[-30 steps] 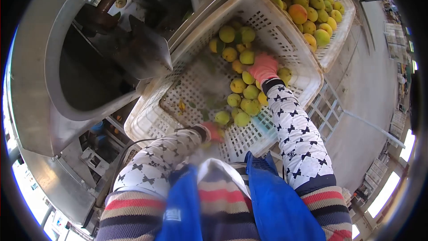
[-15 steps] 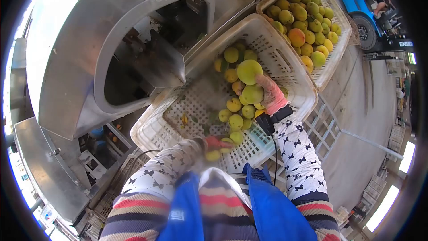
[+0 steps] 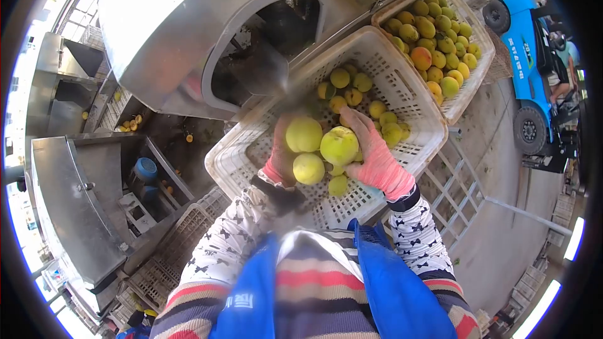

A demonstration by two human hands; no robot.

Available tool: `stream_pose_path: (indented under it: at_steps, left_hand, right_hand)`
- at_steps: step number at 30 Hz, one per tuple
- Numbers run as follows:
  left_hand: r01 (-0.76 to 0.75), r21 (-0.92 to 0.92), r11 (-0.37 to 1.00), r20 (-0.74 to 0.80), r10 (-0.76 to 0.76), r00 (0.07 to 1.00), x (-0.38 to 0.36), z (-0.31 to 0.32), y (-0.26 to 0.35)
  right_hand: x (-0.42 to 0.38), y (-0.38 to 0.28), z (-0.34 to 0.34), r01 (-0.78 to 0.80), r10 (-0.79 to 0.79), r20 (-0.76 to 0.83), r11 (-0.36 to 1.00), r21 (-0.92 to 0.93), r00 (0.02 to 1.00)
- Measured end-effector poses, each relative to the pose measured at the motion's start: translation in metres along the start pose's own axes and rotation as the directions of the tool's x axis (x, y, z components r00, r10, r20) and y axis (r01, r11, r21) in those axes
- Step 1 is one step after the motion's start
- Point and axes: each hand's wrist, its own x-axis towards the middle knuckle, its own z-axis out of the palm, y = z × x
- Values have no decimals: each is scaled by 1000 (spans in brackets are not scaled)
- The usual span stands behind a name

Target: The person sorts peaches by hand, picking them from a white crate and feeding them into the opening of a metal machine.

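Observation:
My left hand (image 3: 279, 154), in a worn pink glove, curls round the left side of two yellow-green, peach-like fruits, an upper one (image 3: 304, 134) and a lower one (image 3: 309, 168). My right hand (image 3: 375, 157), gloved alike, grips a large yellow-green fruit (image 3: 339, 146) with fingers over its top and thumb below. Both hands are close together above a white perforated crate (image 3: 408, 141). Smaller fruits (image 3: 340, 78) lie in the crate's far part, and another fruit (image 3: 338, 185) shows below the hands. My left fingertips are partly hidden.
A metal machine with an oval opening (image 3: 264, 44) stands at the crate's far left. Beyond the crate, a second crate (image 3: 461, 110) is full of yellow, green and orange fruits. A blue forklift (image 3: 521, 56) with a person on it is at right. Metal rails (image 3: 461, 182) stand beside the crate.
My left hand has risen from the crate's near side to the middle, now with fruits. My right hand has come nearer and lower, holding fruit. The view has shifted; more forklift shows.

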Motion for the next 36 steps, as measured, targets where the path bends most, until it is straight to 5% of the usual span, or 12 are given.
stream_pose_path:
  at_steps: [4, 6, 8, 9, 16, 18, 22, 23, 26, 29, 32, 36]
  left_hand:
    - [-268, 411, 871, -33, 308, 951, -22, 4, -5]
    - [-296, 297, 908, -49, 324, 945, -30, 17, 7]
    - [-178, -161, 971, -49, 172, 984, -48, 59, 25]
    - [-132, -81, 988, 123, 142, 982, -47, 23, 30]
    - [-252, 109, 962, -238, 271, 933, -73, 38, 36]
    - [-219, 125, 968, -240, 244, 939, -75, 31, 41]
    - [-208, -3, 978, -102, 207, 973, -75, 26, 48]
    - [-239, 44, 970, -25, 241, 970, -69, 21, 50]
    - [-116, 63, 991, 76, 111, 991, -71, 29, 57]
    - [-42, 172, 984, 10, 41, 999, -77, 57, 59]
    - [-19, 146, 989, 120, 1, 993, -75, 62, 63]
    - [-66, -75, 995, -70, 60, 996, -68, 47, 61]
  right_hand:
    - [-4, -25, 13, -72, 70, -52, 997, -36, 996]
    - [11, -37, 21, -13, 6, -117, 998, -61, 993]
    - [38, -47, 26, 111, -134, -209, 987, -115, 969]
    - [54, -61, 25, 121, -139, -219, 988, -92, 966]
    - [132, -113, 59, -108, -1, -169, 767, -632, 986]
    - [172, -113, 63, -116, 106, -52, 787, -606, 993]
    - [167, -85, 59, 241, -385, -243, 852, -466, 890]
    - [149, -90, 54, 255, -308, -296, 945, -205, 904]
    - [105, -77, 38, 425, -440, -40, 884, -193, 897]
    - [85, -79, 31, 360, -379, 312, 925, 118, 871]
    - [86, -88, 26, 363, -332, 394, 932, -4, 857]
    - [116, -101, 45, 83, -188, -134, 827, -555, 973]
